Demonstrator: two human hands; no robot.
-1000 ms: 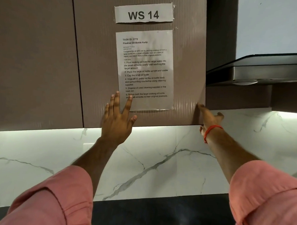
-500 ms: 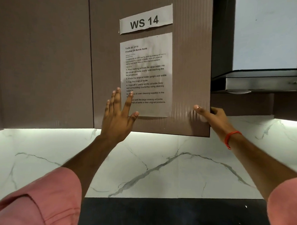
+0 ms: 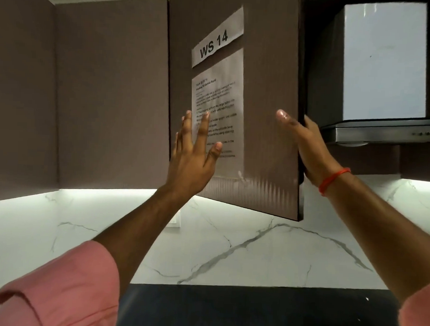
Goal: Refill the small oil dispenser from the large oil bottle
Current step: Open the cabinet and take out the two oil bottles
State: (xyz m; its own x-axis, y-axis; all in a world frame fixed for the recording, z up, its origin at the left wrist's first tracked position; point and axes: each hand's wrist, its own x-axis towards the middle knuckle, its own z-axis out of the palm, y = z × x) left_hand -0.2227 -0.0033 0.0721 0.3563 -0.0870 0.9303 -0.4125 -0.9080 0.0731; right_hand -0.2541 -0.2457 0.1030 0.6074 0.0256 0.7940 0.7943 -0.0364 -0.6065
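only the right hand (image 3: 308, 147) grips the cabinet door (image 3: 266, 140) edge — fingers hidden; left hand (image 3: 192, 152) flat, spread.

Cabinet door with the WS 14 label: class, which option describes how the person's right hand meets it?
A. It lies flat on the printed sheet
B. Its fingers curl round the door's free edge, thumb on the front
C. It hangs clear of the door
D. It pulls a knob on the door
B: the right hand wraps the free edge of the cabinet door, thumb on the front face, while the left hand lies flat on it.
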